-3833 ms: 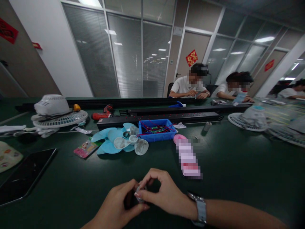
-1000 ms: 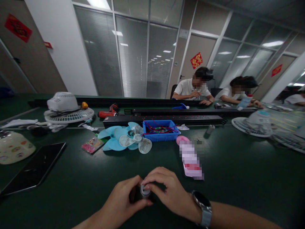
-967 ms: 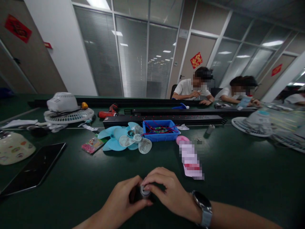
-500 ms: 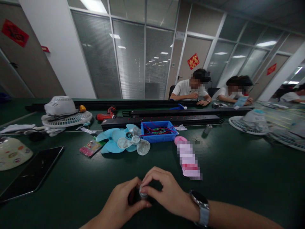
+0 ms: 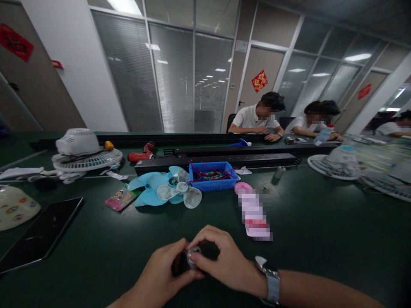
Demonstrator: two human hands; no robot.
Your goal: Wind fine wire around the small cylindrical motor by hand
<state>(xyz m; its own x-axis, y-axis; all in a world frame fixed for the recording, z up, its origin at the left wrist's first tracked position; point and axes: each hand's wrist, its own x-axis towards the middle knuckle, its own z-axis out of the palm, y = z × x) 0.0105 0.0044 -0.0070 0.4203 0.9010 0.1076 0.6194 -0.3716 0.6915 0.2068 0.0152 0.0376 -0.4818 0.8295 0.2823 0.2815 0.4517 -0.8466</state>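
Near the front of the dark green table, my left hand (image 5: 163, 269) curls round a small silver metal cylinder (image 5: 194, 256), thumb below it and fingers on its far side. My right hand (image 5: 221, 261), with a watch (image 5: 271, 278) on its wrist, pinches the cylinder's top between thumb and fingertips. Most of the cylinder is covered by the fingers, so its exact kind does not show. Light blue and translucent fan blades (image 5: 154, 194) lie beyond my hands. A blue bin (image 5: 213, 184) of red wires and small green parts sits behind them.
A pink-edged phone-like item (image 5: 255, 214) lies right of centre, a metal cylinder (image 5: 280, 172) behind it. At left are a black tablet (image 5: 45, 231), a fan housing (image 5: 86, 158) and a red drill (image 5: 138, 156). Black rails (image 5: 224, 160) cross the table; two people sit opposite.
My right fingers have shifted slightly on the cylinder, and more of its top shows. The right wrist has turned a little, tilting the watch face. The view has drifted slightly.
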